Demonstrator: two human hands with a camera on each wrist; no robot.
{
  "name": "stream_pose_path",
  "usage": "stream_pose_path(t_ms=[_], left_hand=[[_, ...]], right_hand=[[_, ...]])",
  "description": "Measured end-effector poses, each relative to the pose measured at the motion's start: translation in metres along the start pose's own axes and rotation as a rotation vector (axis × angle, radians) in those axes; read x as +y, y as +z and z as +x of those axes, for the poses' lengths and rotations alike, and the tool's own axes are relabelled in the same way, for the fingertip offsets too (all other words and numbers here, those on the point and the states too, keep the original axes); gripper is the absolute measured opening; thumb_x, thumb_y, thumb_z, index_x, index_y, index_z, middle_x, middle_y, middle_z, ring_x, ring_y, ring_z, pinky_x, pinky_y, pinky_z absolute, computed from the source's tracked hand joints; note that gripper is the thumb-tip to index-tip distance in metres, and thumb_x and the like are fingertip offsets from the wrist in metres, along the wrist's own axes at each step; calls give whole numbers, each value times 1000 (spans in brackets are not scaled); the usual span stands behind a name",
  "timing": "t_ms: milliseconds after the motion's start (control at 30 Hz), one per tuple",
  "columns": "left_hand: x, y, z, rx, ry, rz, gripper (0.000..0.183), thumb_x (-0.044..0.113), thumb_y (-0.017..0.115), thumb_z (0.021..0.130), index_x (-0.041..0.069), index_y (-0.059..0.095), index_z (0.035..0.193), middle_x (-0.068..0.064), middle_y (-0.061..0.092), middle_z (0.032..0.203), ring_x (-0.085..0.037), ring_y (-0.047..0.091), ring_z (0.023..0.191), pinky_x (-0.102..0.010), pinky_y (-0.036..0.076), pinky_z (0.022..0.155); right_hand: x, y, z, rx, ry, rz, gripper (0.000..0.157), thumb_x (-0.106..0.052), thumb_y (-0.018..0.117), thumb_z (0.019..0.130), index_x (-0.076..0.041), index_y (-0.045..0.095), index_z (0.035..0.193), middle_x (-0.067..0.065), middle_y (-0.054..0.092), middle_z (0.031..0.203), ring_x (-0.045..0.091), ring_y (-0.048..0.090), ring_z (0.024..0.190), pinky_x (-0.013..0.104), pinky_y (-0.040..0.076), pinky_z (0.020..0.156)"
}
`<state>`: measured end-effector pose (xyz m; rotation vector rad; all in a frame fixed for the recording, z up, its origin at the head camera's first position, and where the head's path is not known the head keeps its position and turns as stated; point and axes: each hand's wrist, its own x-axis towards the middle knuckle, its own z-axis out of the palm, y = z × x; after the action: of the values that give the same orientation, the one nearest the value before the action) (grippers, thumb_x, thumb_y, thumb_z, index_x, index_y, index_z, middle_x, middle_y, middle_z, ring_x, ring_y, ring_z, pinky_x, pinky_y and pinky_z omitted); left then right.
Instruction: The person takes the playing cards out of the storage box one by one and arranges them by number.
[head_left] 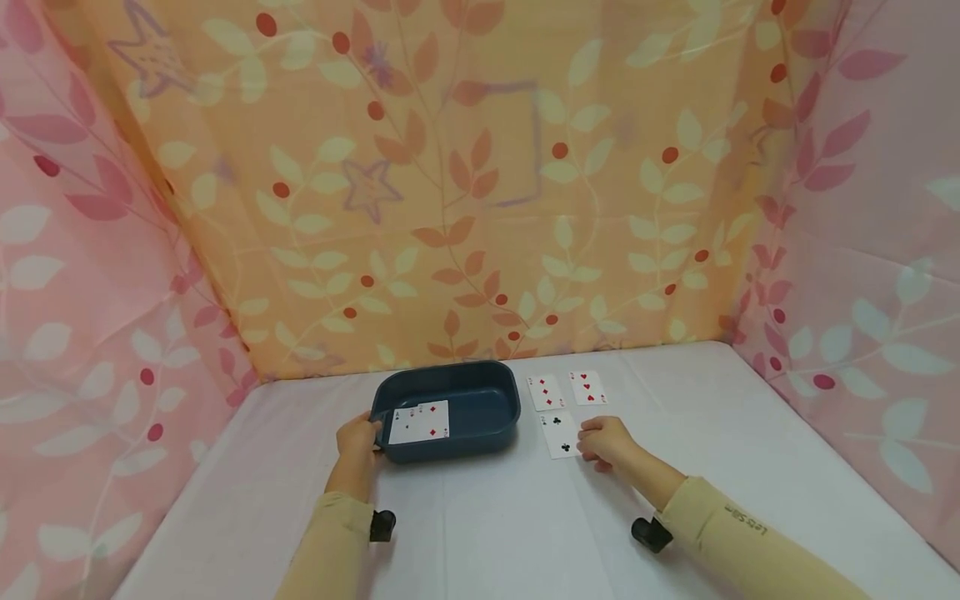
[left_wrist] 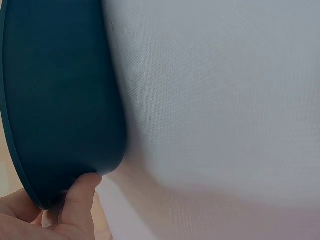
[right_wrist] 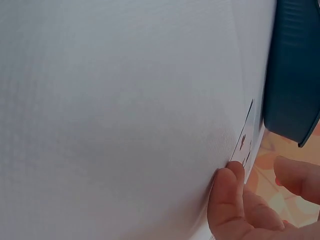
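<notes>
Walled in floral cloth [head_left: 450,167], around a white tabletop [head_left: 487,525] with a blue tray [head_left: 450,452] far and left of centre. Steadied, probably, by a pinch of the left hand's [head_left: 357,437] curled fingers at the tray's left end; met at the right edge of the two of clubs [head_left: 558,434] by the right hand [head_left: 606,442], fingers close together, thumb apart, perhaps for want of other purchase. Laid face up, with three of diamonds [head_left: 546,393] and three of hearts [head_left: 588,388] just beyond, overlapping cards [head_left: 432,420] inside the tray.

Downward head view, close wrist views, tray [head_left: 480,408] in all
</notes>
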<state>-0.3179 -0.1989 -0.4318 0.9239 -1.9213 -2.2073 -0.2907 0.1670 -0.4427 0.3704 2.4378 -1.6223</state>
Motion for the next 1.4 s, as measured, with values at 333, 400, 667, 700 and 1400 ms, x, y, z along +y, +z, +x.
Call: stream_pose_path(t_ms=[333,400,667,700,1400], left_hand=[[-1,-1,2,6,6,1,47,-4,38,101,-4,34,148,-25,35,150,-35,40,133,-50,33,109],[0,0,2,6,4,-3,48,-4,38,100,-4,34,148,-24,34,150,-35,39,134,-50,32,109],[0,3,3,29,-7,-24,48,-4,39,100,-4,35,147,-24,35,150,-36,39,134,-49,32,110],[0,4,3,33,-7,-22,47,-4,39,100,-4,35,147,-25,36,150,-36,39,134,-49,32,110],[1,0,2,9,13,12,47,-4,40,100,-5,35,147,-25,36,149,-36,40,133,-52,34,107]], right_hand=[[-1,1,0,4,-23,17,42,3,60,87,12,50,126,24,61,117,16,58,65,25,47,51],[-4,0,1,4,-33,43,42,1,59,88,11,49,128,24,60,120,16,60,66,25,48,51],[-27,5,3,-14,-61,178,47,-8,61,92,6,48,135,23,62,120,20,68,77,29,55,61],[-31,7,3,-21,-54,213,48,-8,62,92,5,48,136,23,63,118,20,69,76,29,55,62],[-75,98,20,-152,-197,727,50,2,55,96,12,37,141,29,60,119,17,69,84,31,57,79]])
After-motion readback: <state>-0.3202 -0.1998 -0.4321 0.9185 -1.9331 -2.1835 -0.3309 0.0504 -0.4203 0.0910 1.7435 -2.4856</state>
